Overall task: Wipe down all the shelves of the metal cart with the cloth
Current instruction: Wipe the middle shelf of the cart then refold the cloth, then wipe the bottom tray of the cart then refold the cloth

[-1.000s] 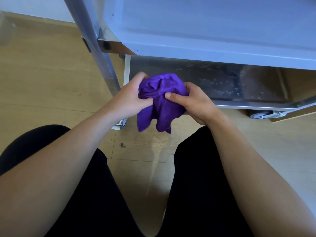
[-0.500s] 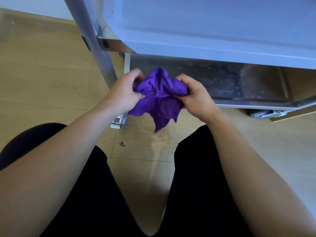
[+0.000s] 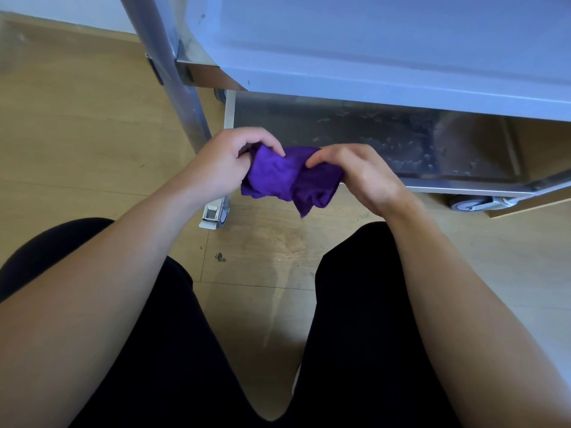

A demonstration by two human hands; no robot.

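Observation:
A bunched purple cloth [image 3: 285,177] hangs in the air between my two hands, just in front of the metal cart's lowest shelf [image 3: 370,140]. My left hand [image 3: 228,165] grips its left end and my right hand [image 3: 355,171] pinches its right end. The lowest shelf shows spots and water drops on its steel surface. The shelf above [image 3: 386,50] fills the top of the view and looks smooth. The cart's near-left upright post [image 3: 173,75] rises beside my left hand.
The cart stands on a wooden floor [image 3: 77,125] on casters: one [image 3: 216,214] under my left wrist, another [image 3: 469,203] at the right. My legs in black trousers [image 3: 364,319] are spread below. A small dark mark [image 3: 220,257] lies on the floor.
Both hands have reworked the cloth: it was a tall loose bunch with a tail hanging down, and now it is drawn out sideways and held slightly lower.

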